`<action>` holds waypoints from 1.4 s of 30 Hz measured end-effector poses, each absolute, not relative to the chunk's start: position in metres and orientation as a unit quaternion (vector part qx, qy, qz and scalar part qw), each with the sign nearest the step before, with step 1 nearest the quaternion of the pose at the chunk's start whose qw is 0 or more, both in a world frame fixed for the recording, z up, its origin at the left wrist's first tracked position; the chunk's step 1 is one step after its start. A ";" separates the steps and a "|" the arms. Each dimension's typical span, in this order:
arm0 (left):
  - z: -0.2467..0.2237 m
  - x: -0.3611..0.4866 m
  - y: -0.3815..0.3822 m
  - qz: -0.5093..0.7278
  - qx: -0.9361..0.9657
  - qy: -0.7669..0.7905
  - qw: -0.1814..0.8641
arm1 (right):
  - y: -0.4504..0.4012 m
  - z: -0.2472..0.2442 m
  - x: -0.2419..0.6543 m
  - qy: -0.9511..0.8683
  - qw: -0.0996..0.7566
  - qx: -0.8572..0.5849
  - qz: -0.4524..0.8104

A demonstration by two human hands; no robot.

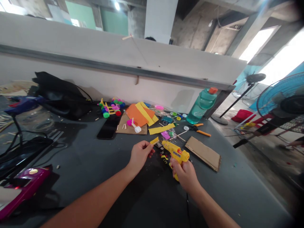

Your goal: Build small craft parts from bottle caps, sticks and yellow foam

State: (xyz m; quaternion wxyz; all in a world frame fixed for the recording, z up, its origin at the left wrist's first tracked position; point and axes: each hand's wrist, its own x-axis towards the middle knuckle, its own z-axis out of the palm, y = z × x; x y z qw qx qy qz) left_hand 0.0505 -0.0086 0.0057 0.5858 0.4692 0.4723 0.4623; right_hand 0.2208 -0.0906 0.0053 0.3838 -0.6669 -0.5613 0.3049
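My left hand [140, 155] pinches a small yellow piece [154, 141] between thumb and fingers, above the dark table. Wrapped round the handle of a yellow glue gun [174, 151] is my right hand [184, 172]. The gun's nozzle points left, close to the yellow piece; whether they touch I cannot tell. Beneath the gun lies a black and yellow tool [164, 157], partly hidden. A yellow strip [161, 128] rests beyond my hands, near orange sheets [139, 114] and a small pink and white part [137, 129].
A dark phone [109, 127], colourful small models [110, 108] and a black bag [59, 95] are at the left. On the right are a teal bottle [201, 106], orange-handled pliers [203, 133] and cardboard [203, 152]. A low white partition [106, 76] stands behind.
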 end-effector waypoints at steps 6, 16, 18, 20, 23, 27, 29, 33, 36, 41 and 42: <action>0.004 0.051 -0.008 0.455 0.477 0.476 0.583 | -0.093 0.005 0.213 -0.562 0.384 -0.653 0.332; 0.001 0.051 -0.007 0.455 0.489 0.480 0.570 | -0.093 0.007 0.212 -0.542 0.405 -0.640 0.364; 0.003 0.050 -0.007 0.457 0.475 0.480 0.579 | -0.092 0.009 0.212 -0.514 0.427 -0.632 0.393; 0.004 0.050 -0.007 0.460 0.462 0.474 0.592 | -0.091 0.010 0.212 -0.496 0.441 -0.625 0.411; 0.004 0.050 -0.007 0.464 0.447 0.460 0.611 | -0.090 0.010 0.212 -0.491 0.442 -0.624 0.418; 0.006 0.049 -0.007 0.466 0.418 0.451 0.636 | -0.089 0.007 0.214 -0.491 0.438 -0.623 0.423; 0.007 0.049 -0.007 0.467 0.406 0.444 0.648 | -0.088 0.006 0.215 -0.494 0.436 -0.625 0.418; 0.009 0.049 -0.007 0.469 0.386 0.426 0.670 | -0.088 0.007 0.215 -0.494 0.435 -0.631 0.412; 0.008 0.048 -0.007 0.468 0.380 0.421 0.678 | -0.087 0.008 0.216 -0.493 0.439 -0.630 0.409; 0.007 0.048 -0.007 0.457 0.389 0.414 0.685 | -0.086 0.007 0.218 -0.501 0.444 -0.636 0.384; 0.007 0.048 -0.007 0.453 0.390 0.414 0.686 | -0.085 0.006 0.219 -0.503 0.444 -0.640 0.374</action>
